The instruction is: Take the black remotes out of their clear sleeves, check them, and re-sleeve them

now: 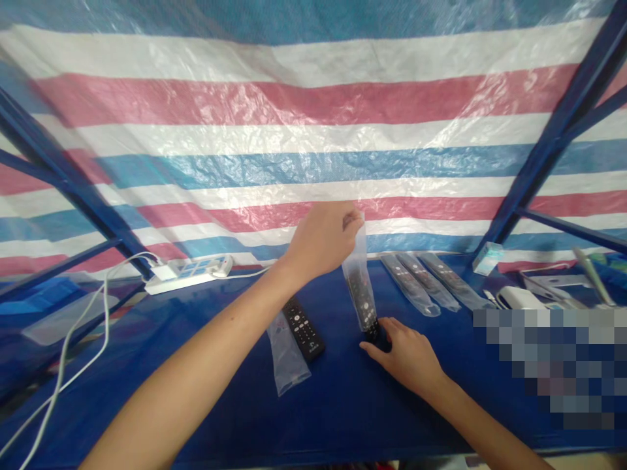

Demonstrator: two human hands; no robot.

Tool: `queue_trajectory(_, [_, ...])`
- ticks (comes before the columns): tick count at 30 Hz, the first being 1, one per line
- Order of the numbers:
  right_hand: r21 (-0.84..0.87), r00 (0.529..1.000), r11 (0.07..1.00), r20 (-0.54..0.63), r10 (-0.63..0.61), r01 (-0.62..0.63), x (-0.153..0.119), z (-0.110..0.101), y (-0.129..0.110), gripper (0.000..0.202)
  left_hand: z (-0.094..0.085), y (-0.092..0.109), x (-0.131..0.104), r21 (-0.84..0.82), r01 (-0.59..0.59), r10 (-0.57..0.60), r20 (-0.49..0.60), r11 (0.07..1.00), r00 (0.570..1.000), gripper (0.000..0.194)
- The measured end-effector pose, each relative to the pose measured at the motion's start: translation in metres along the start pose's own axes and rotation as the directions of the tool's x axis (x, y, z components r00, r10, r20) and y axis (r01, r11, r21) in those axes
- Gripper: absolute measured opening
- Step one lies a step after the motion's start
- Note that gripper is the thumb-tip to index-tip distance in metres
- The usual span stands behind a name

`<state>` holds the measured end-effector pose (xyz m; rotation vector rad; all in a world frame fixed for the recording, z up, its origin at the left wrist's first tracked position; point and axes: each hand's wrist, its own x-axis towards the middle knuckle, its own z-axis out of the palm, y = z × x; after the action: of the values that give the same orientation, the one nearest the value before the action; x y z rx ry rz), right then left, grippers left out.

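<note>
Left hand (326, 238): thumb and index fingers pinched together on the top end of a clear sleeve (359, 251), pulled up taut-ish. Remote (365, 305) is mostly inside that sleeve, lower end poking out at the bottom toward the person, roughly mid-surface; can't tell if that end touches down. Right hand (409, 356) is at that exposed end, thumb and index spread to either side of it; can't tell if they actually grip. Just left, second remote (306, 333) lies buttons up on the blue surface (337, 418), its far end hidden by the left forearm. Loose sleeve (288, 362) lies flat along its left side. Right of the held one, near the back edge: three sleeved remotes (410, 287), side by side, slanted. Beyond those, small light box (488, 258) by the blue frame (543, 150), then a white adapter (522, 299) and some clutter; area below that is pixelated, unreadable. Back left: white power strip (189, 274) with plugs in, white cables (105, 313) looping down the left side. Striped plastic sheet (294, 104), red/white/blue, hangs behind everything.
</note>
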<state>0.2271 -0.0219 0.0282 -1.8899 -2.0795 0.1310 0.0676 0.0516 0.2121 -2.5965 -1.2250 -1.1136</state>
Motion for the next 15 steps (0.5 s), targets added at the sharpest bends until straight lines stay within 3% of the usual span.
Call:
queue_trajectory(3, [0.026, 1.0, 0.999, -0.006, -0.028, 0.028, 0.004, 0.002, -0.004, 0.028, -0.013, 0.004, 0.003, 0.029, -0.017, 0.018, -0.028, 0.999, 0.999, 0.018])
queue_trajectory(7, [0.099, 0.997, 0.992, 0.004, -0.075, 0.074, 0.001, 0.001, 0.004, 0.023, -0.056, -0.012, 0.001, 0.044, 0.048, -0.043, -0.119, 0.998, 0.992, 0.014])
queue_trajectory(9, [0.105, 0.998, 0.993, 0.023, -0.063, 0.061, -0.002, -0.002, 0.01, 0.025, -0.081, -0.034, -0.006, -0.002, 0.144, -0.14, -0.228, 0.99, 0.963, 0.016])
queue_trajectory(12, [0.071, 0.997, 0.997, 0.067, -0.027, 0.023, -0.005, -0.007, 0.014, 0.028, -0.098, -0.082, -0.027, -0.203, 0.357, -0.404, -0.295, 0.912, 0.866, 0.02])
queue_trajectory(15, [0.023, 0.994, 1.0, 0.108, -0.007, 0.005, -0.002, -0.011, 0.008, 0.027, -0.079, -0.133, -0.057, -0.329, 0.525, -0.569, -0.047, 0.785, 0.821, 0.022])
